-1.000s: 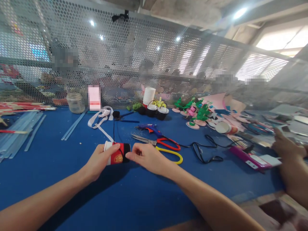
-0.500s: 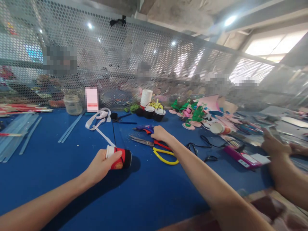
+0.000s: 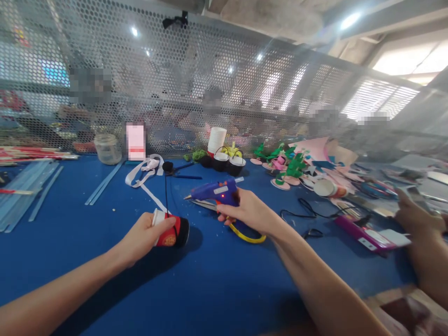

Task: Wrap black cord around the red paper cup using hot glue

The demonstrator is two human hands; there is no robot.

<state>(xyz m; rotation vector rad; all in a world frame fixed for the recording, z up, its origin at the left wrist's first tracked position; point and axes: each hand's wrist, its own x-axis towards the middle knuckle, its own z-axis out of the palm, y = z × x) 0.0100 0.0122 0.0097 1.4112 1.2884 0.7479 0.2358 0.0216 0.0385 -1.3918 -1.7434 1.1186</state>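
Note:
My left hand (image 3: 145, 235) is wrapped round a red and white paper cup (image 3: 171, 233), tilted on its side, its dark end toward the right. Black yarn covers that end, and a strand runs up to a small black yarn ball (image 3: 168, 166). In my right hand (image 3: 247, 211) is a blue glue gun (image 3: 213, 191), lifted with its nozzle toward the left and a small red light glowing on its side. Under it lie scissors with yellow handles (image 3: 250, 237), partly hidden by my hand. White ribbon (image 3: 152, 196) trails behind the cup.
Two black-and-white little buckets (image 3: 221, 161) and stacked white cups (image 3: 217, 139) stand at the back by a perforated metal screen (image 3: 175, 70). Glue sticks (image 3: 24, 196) lie left. Right are green-and-pink craft pieces (image 3: 294, 165), a purple power strip (image 3: 366, 235) and another person's hand (image 3: 416, 212).
My right hand has picked the glue gun up from beside the scissors and brought it nearer, over them. My left hand still holds the cup, nearly unmoved.

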